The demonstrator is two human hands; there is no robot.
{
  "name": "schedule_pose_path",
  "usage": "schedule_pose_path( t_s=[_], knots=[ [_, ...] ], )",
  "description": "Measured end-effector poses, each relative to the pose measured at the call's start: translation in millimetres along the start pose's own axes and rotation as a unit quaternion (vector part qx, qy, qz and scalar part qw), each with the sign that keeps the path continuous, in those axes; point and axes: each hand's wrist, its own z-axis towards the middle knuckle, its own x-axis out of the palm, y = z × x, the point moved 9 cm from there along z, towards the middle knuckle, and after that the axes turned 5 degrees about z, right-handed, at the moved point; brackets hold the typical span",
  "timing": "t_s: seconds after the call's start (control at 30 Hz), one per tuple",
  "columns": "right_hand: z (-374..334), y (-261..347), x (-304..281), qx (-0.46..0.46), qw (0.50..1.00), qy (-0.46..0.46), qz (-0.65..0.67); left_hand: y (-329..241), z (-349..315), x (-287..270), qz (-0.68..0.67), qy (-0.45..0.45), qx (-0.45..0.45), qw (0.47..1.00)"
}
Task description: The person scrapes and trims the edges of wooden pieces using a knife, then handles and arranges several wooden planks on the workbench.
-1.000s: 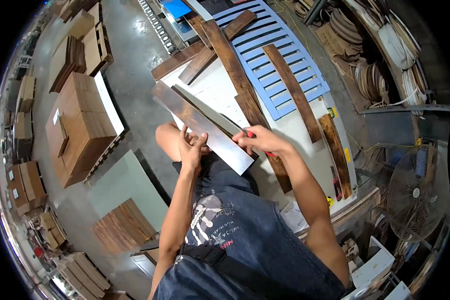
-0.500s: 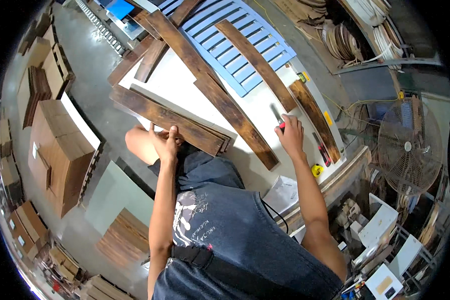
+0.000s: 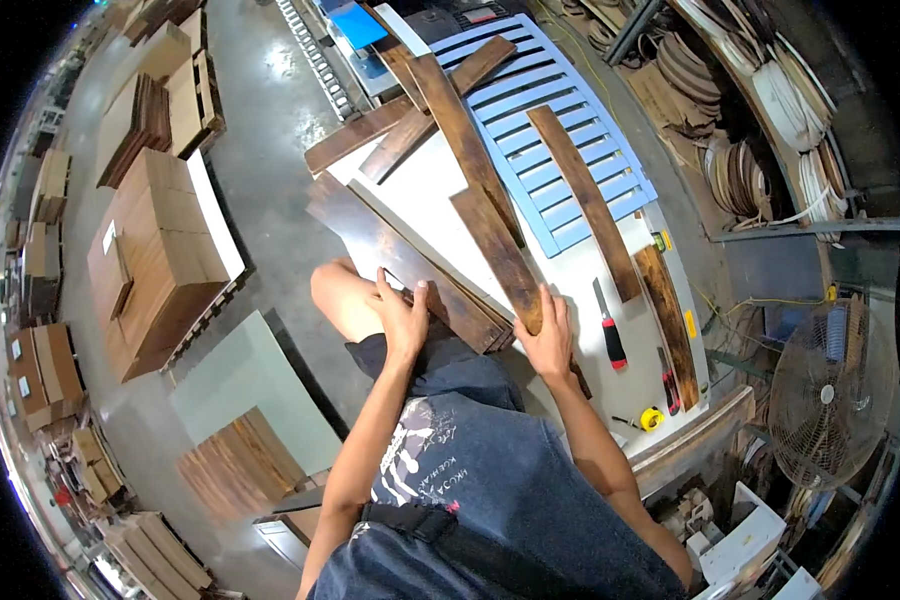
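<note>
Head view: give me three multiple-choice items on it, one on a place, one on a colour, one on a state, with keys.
1. Where does the red-handled knife lie?
A. on the white table, to the right of the right hand
B. on the concrete floor
C. on the cardboard stack

2. What colour is the slatted panel on the table?
A. green
B. light blue
C. black

3. What is the left hand doing?
A. hanging free in the air
B. holding the knife
C. resting on the near end of a dark wooden plank

Key: 1 A, the knife sits on the white table just beyond the right hand. 2 B, its slats are pale blue. 3 C, its fingers lie on the dark wooden plank at the table edge, while the right hand rests on another plank's end.
</note>
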Motion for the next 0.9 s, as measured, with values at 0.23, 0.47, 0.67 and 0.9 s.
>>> schedule_pose_path(
  t_s=[0.23,0.47,0.67,0.9],
  knots=[
    [43,149,31,-0.177,0.983,-0.006,0.051,19,22,6,-0.206,0.022,0.001,0.978],
    [55,166,85,-0.220,0.972,0.082,-0.022,-9,0,-5,-0.139,0.012,0.056,0.989],
    [169,129,41,-0.129,0.985,-0.093,-0.066,15,8,3,-0.072,-0.050,0.066,0.994],
    [244,82,56,-0.027,0.988,-0.081,-0.132,6,21,17,-0.132,-0.028,0.034,0.990]
  ],
)
